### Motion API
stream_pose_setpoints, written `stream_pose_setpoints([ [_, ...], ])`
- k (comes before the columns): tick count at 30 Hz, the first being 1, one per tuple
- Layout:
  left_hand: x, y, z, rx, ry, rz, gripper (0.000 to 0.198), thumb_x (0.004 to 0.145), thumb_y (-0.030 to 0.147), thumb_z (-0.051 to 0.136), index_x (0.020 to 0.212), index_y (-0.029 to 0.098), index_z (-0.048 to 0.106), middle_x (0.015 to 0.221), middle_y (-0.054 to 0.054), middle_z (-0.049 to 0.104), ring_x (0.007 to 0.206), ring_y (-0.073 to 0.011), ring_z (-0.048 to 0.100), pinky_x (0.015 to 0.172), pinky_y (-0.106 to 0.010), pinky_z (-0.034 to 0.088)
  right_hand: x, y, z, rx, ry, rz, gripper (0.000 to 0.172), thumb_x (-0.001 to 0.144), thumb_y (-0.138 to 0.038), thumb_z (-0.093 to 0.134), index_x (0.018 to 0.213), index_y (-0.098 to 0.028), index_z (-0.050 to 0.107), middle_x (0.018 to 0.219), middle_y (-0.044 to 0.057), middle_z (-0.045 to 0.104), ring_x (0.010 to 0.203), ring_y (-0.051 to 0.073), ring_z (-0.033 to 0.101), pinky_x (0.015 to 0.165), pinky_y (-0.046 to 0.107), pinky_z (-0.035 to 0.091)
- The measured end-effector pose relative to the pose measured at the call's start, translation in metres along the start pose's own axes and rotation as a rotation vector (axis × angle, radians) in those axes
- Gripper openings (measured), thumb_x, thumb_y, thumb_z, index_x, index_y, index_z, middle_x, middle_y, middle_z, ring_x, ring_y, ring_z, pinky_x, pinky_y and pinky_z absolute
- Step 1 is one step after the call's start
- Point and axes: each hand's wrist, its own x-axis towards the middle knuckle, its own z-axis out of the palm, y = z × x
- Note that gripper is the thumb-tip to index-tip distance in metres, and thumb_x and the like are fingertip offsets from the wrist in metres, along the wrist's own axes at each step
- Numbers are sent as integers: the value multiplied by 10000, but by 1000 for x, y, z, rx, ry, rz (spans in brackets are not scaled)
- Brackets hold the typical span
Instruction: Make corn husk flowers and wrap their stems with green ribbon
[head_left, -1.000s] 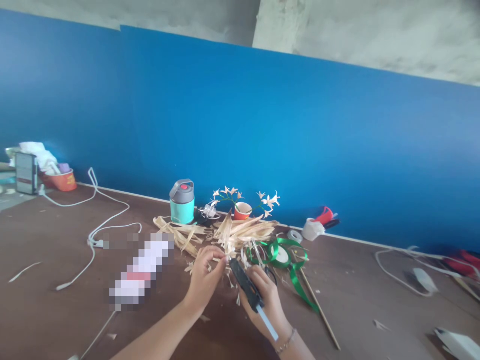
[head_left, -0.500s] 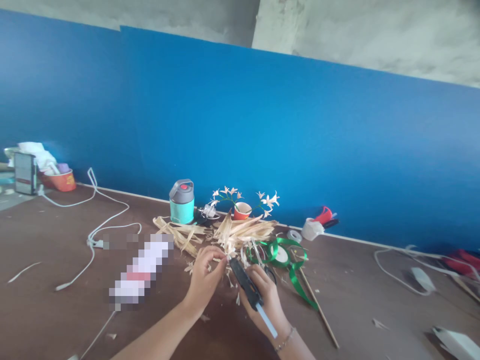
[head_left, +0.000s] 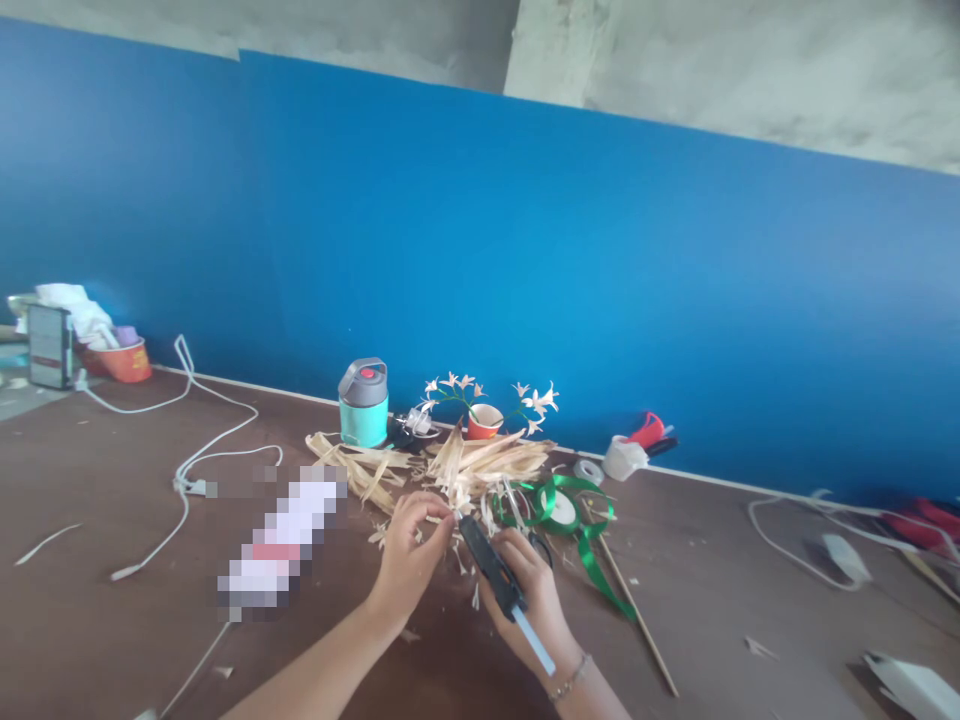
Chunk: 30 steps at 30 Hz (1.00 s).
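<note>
Nothing shifts since earlier: left hand (head_left: pixel 409 555) pinches a husk piece (head_left: pixel 448 500); right hand (head_left: pixel 529 590) grips the black glue gun (head_left: pixel 491 565), nozzle touching it.

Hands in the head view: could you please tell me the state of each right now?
Left hand: shut, pinching a straw piece.
Right hand: shut around the glue gun.

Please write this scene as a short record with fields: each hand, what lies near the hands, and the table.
Right hand: grips a black glue gun, white glue stick out of its rear
Left hand: pinches a small straw piece at the gun's tip
Near hands: dried strips pile, green ribbon, wooden stick
Behind: teal bottle, red cup with straw flowers
Surface: brown table, white cable on its left part
</note>
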Motion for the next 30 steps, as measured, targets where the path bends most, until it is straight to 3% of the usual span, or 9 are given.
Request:
stream_pose_setpoints([
  [30,0,0,0,-12,-2,-4,173,795,307,550,672,202,611,798,-43,638,837,-209,577,790,-341,442,-2,5,0,26,-2,3,172,687,-44,529,778,-185,565,817,48,554,710,165,584,644,245,478],
])
